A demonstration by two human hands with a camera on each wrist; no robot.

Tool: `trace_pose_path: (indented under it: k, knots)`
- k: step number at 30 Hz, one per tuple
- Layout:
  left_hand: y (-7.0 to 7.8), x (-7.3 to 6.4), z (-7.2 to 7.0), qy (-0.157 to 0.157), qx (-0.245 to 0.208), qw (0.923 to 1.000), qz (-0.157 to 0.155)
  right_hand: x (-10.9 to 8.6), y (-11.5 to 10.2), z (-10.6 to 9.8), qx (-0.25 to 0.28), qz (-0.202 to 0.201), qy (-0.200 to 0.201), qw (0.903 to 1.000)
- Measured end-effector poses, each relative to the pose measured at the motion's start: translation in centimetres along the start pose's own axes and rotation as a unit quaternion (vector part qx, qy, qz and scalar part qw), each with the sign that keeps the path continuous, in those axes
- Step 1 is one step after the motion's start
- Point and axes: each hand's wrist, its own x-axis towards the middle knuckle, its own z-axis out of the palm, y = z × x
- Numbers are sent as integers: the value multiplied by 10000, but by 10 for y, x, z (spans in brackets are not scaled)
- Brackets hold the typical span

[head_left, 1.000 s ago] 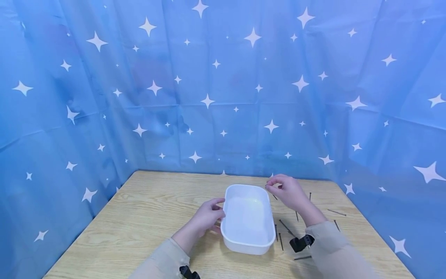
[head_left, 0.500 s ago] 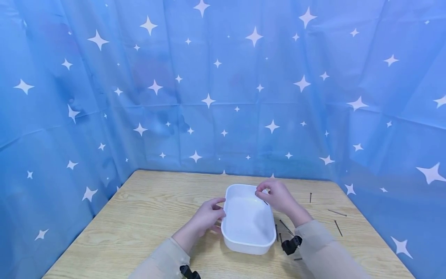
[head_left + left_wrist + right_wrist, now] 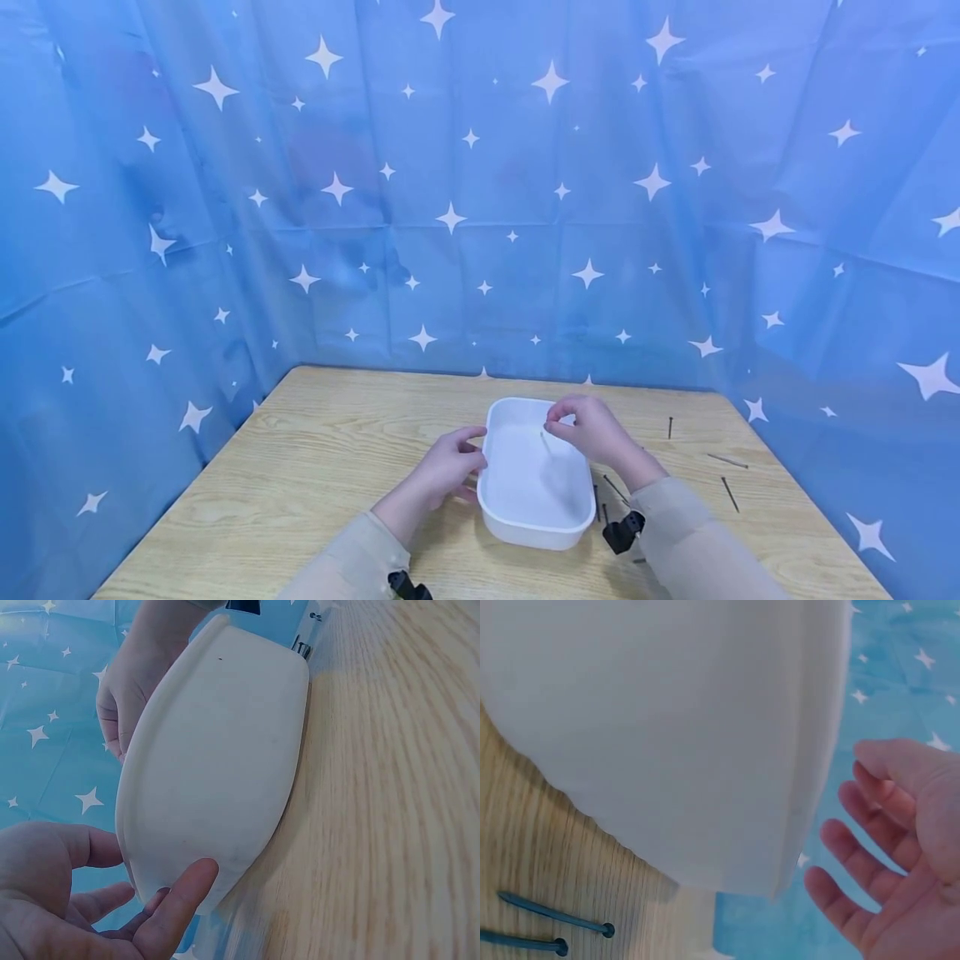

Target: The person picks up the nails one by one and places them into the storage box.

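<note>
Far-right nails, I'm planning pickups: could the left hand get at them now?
Probably not directly: the tub and right arm lie between the left hand and those nails.

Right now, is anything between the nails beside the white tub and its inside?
Yes, the right wall of the white tub. The nails lie outside it on the wooden table, so they'd likely need lifting over.
</note>
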Motion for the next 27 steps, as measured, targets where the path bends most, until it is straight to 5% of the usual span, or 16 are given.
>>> trace_pose_path:
  k: [11,27]
  knots:
    - [-2,0,3,-4,-51,10000,2,-8,7,-2,-23,365,19,9993]
    - [-3,1,1,19,-32,10000,-4,-18,14,-38,66,178,365,9992]
